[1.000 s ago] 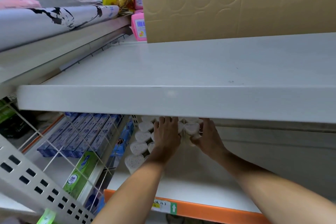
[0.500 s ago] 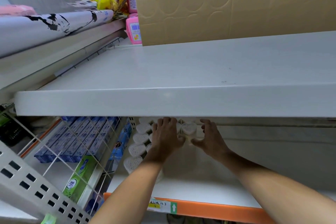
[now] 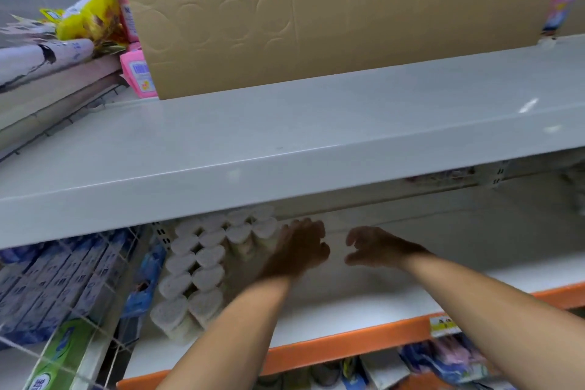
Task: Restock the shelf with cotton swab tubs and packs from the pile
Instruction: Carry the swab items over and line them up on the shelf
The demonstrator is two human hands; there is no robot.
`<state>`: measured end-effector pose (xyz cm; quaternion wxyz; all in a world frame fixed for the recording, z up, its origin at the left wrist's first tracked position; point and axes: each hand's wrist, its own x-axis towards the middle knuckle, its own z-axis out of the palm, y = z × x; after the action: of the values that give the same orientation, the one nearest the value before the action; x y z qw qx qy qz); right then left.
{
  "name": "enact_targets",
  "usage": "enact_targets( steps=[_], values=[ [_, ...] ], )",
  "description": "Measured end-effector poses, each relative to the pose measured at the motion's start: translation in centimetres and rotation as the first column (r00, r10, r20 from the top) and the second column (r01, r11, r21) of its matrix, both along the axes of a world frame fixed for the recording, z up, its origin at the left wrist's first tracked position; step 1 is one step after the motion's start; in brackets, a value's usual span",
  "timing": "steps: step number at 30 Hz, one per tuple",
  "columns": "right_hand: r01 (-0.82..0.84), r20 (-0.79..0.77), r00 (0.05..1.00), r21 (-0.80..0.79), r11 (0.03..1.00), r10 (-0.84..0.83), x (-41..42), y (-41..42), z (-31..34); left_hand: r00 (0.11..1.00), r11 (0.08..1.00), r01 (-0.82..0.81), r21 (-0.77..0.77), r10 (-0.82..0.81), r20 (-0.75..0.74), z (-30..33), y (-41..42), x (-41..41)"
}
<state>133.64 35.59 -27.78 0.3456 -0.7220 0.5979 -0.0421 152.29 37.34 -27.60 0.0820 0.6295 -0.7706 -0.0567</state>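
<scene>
Heart-shaped cotton swab tubs (image 3: 198, 266) stand in rows at the left end of a white shelf (image 3: 364, 310) with an orange front edge. My left hand (image 3: 300, 247) is deep under the shelf above, its fingers relaxed beside the rearmost tubs (image 3: 253, 233). My right hand (image 3: 376, 247) hovers to the right of it, fingers loosely curled around nothing. A small gap separates the two hands. The picture is blurred, so I cannot tell whether my left hand touches the tubs.
A grey upper shelf (image 3: 285, 149) overhangs the hands and carries a big cardboard box (image 3: 316, 9), pink packs (image 3: 139, 73) and a yellow bag (image 3: 91, 16). A wire divider (image 3: 95, 294) at left fences off blue boxes (image 3: 57, 282). Bare white shelf extends to the right.
Both hands have let go of the tub they held between them and drawn apart. The tub now stands in the back row. The view has shifted right.
</scene>
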Motion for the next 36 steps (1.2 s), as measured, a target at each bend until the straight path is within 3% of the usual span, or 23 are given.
enact_targets(
  steps=[4, 16, 24, 36],
  values=[
    [-0.032, -0.186, 0.982, 0.033, 0.999, 0.038, -3.6, 0.3, 0.4, 0.999, 0.99, 0.014, 0.14, -0.02, 0.042, -0.4, -0.3, -3.0],
    [-0.008, -0.379, 0.924, 0.13, 0.991, 0.057, -15.1, 2.1, 0.9, 0.991, 0.958, 0.064, 0.281, -0.094, 0.096, 0.3, -1.6, -15.7],
    [0.062, -0.399, 0.916, 0.054, 0.997, -0.035, -24.3, 5.1, 1.2, 0.966, 0.927, 0.172, 0.333, -0.225, 0.124, 0.8, -0.6, -26.9],
    [0.234, -0.284, 0.933, 0.01, 0.972, -0.222, -37.2, 9.3, 1.8, 0.925, 0.887, 0.329, 0.324, -0.372, 0.081, 0.8, 0.6, -40.0]
  ],
)
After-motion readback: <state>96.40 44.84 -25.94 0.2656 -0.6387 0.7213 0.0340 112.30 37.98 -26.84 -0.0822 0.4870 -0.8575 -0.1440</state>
